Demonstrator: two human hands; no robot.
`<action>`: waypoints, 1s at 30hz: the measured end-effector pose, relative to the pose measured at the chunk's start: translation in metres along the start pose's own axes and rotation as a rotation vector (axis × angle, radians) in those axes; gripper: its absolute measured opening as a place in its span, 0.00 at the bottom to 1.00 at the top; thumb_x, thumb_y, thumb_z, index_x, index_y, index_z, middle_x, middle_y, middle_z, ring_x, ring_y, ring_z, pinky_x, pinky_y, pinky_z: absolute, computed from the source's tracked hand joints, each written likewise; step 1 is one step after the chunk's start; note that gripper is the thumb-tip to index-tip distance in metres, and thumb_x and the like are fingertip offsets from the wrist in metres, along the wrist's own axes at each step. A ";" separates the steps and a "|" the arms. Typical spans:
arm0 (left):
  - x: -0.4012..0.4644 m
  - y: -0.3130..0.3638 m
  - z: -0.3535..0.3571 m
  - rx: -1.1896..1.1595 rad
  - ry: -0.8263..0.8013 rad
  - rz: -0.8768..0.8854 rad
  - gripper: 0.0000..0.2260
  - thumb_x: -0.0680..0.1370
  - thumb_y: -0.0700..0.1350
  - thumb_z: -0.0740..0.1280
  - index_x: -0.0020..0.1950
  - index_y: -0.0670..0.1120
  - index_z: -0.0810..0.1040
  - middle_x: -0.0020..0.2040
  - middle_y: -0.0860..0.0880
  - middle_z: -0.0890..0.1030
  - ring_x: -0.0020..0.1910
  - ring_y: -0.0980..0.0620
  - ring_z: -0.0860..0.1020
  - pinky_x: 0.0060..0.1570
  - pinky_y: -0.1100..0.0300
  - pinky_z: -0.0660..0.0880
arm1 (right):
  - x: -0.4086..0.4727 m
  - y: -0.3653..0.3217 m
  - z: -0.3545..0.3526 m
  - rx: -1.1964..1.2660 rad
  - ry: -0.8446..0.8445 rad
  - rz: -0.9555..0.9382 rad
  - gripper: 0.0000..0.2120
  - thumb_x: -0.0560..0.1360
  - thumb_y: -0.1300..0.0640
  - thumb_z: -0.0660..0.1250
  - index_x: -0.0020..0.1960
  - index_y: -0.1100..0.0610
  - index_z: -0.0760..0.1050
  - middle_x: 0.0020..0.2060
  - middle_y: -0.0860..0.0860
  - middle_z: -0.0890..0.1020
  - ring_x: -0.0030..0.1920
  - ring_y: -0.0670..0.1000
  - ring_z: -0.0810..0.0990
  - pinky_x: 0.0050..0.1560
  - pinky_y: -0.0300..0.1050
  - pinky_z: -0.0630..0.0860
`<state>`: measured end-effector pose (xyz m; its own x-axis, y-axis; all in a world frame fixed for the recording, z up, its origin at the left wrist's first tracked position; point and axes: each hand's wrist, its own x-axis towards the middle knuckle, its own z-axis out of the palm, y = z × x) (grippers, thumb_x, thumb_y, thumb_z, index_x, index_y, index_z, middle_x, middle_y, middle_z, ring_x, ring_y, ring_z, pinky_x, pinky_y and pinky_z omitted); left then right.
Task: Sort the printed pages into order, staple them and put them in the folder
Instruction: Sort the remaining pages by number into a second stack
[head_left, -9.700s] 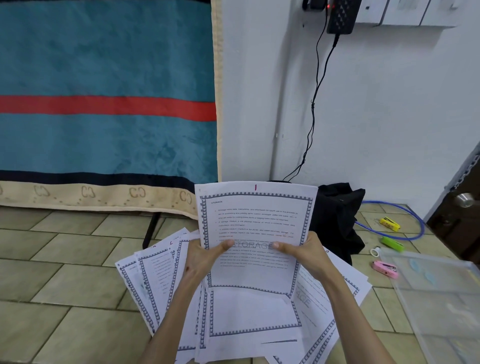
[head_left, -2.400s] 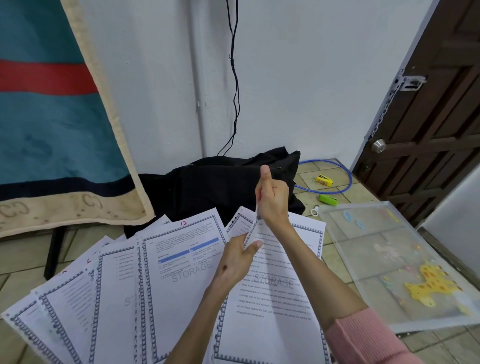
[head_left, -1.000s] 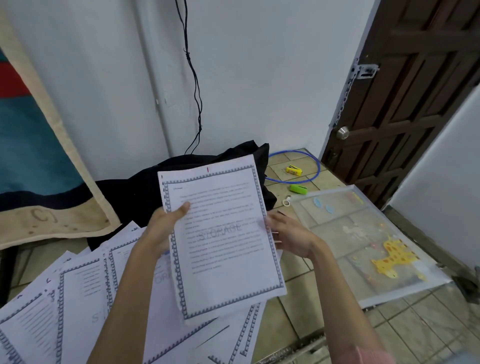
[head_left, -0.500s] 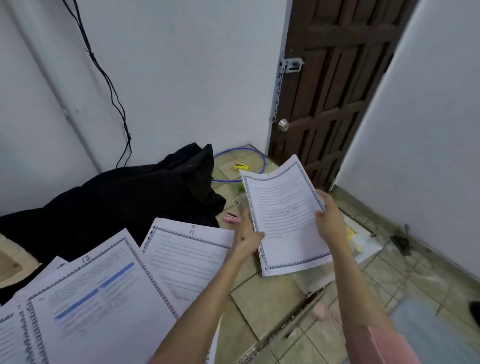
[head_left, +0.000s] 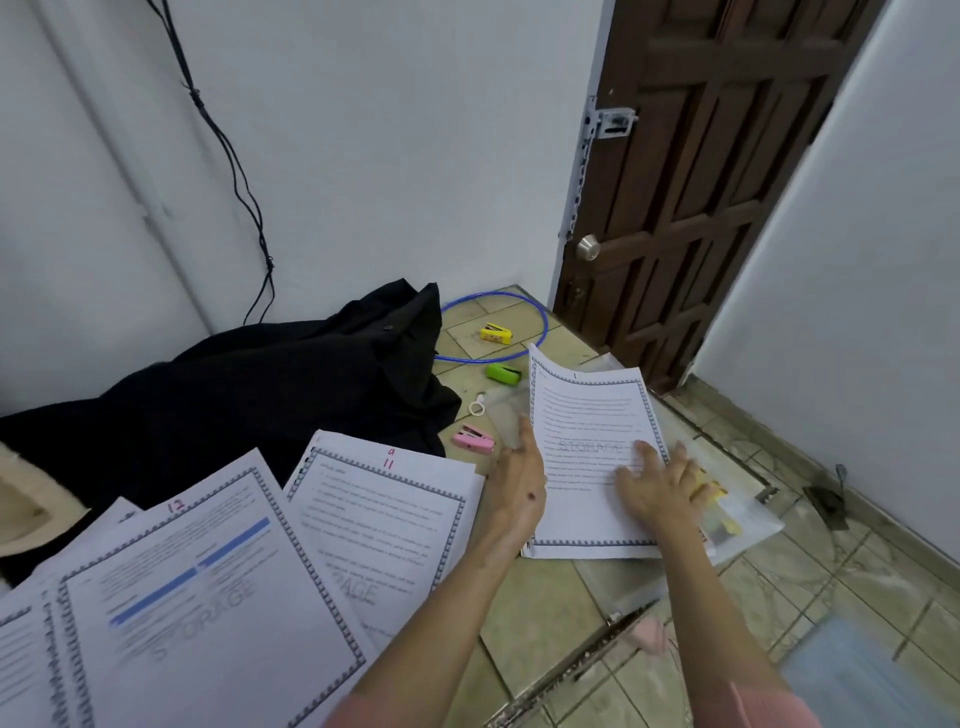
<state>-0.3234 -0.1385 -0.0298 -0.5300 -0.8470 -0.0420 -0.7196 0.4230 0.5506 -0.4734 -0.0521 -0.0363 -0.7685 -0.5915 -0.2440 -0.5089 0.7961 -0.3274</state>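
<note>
A bordered printed page marked 1 (head_left: 587, 415) lies on the clear plastic folder (head_left: 748, 525) on the tiled floor. My right hand (head_left: 657, 486) rests flat on the page with fingers spread. My left hand (head_left: 517, 483) touches the page's left edge with straight fingers. Several other printed pages are fanned out on the floor at the left, among them one marked 11 (head_left: 384, 519) and one marked 12 (head_left: 208, 597). A pink stapler (head_left: 472, 440), a green stapler (head_left: 503, 374) and a yellow stapler (head_left: 496, 333) lie beyond the pages.
A black garment (head_left: 260, 384) is heaped against the white wall. A blue hoop (head_left: 540, 332) lies in the corner by a dark wooden door (head_left: 691, 208). A small white ring (head_left: 476, 408) sits near the staplers. A black cable (head_left: 228, 156) hangs down the wall.
Both hands carried page 1 to the right and laid it down on the folder. The right hand now lies flat on it. The view has swung right.
</note>
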 end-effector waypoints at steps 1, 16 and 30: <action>-0.001 -0.001 0.000 -0.008 0.008 0.003 0.35 0.76 0.34 0.62 0.76 0.46 0.45 0.50 0.39 0.76 0.45 0.44 0.77 0.40 0.55 0.76 | -0.002 -0.003 0.000 0.005 0.007 0.009 0.27 0.76 0.42 0.54 0.74 0.45 0.55 0.77 0.54 0.41 0.76 0.60 0.37 0.73 0.61 0.35; -0.102 -0.107 -0.122 -0.166 0.332 -0.217 0.20 0.81 0.41 0.56 0.73 0.44 0.62 0.72 0.47 0.65 0.71 0.49 0.61 0.69 0.59 0.59 | -0.106 -0.168 0.056 0.131 0.164 -0.628 0.21 0.77 0.55 0.59 0.68 0.59 0.68 0.74 0.61 0.60 0.75 0.63 0.52 0.71 0.63 0.51; -0.284 -0.287 -0.142 0.136 0.477 -0.846 0.45 0.66 0.71 0.24 0.75 0.57 0.56 0.78 0.44 0.51 0.77 0.45 0.47 0.73 0.46 0.44 | -0.287 -0.233 0.189 -0.209 -0.261 -1.336 0.40 0.68 0.29 0.27 0.75 0.39 0.50 0.77 0.47 0.47 0.77 0.55 0.40 0.70 0.56 0.28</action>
<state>0.0968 -0.0650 -0.0576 0.3998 -0.9164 -0.0202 -0.8400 -0.3751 0.3919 -0.0610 -0.0917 -0.0621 0.4286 -0.9031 -0.0257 -0.8624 -0.4005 -0.3096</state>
